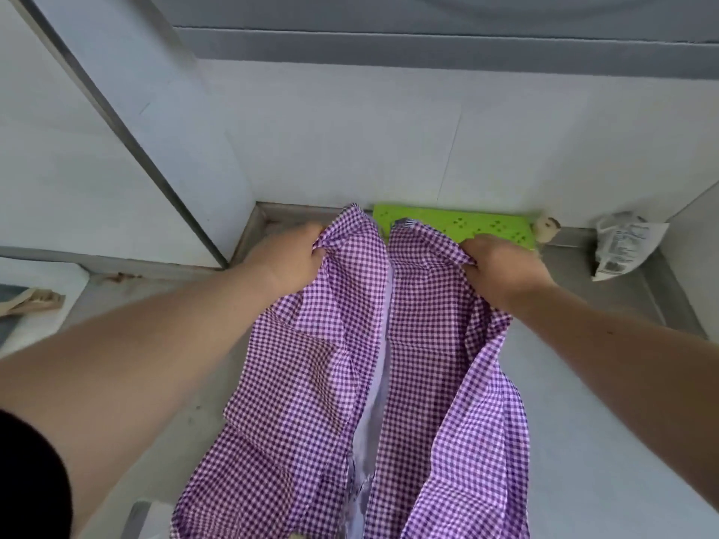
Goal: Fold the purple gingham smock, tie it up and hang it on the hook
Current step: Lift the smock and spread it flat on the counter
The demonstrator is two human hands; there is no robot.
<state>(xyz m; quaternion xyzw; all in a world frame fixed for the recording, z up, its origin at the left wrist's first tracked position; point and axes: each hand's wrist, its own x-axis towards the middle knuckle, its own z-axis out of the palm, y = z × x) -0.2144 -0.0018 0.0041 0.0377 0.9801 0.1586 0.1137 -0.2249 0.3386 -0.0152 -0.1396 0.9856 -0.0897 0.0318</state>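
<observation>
Wood of a pale brush (33,301) shows at the far left on a white surface. Our left hand (290,258) bunches one upper edge of the purple gingham smock (373,383), fingers curled into the cloth. The smock hangs open down the middle over the grey tabletop (607,441), its thin checked fabric creased, a plain lilac lining showing. Our right hand (502,266) grips the other edge. Behind lies a flat green perforated board (467,225), then a crumpled white packet (622,247).

soft, even daylight, faint shadows, slight overall blur, wide-angle bending at edges.
</observation>
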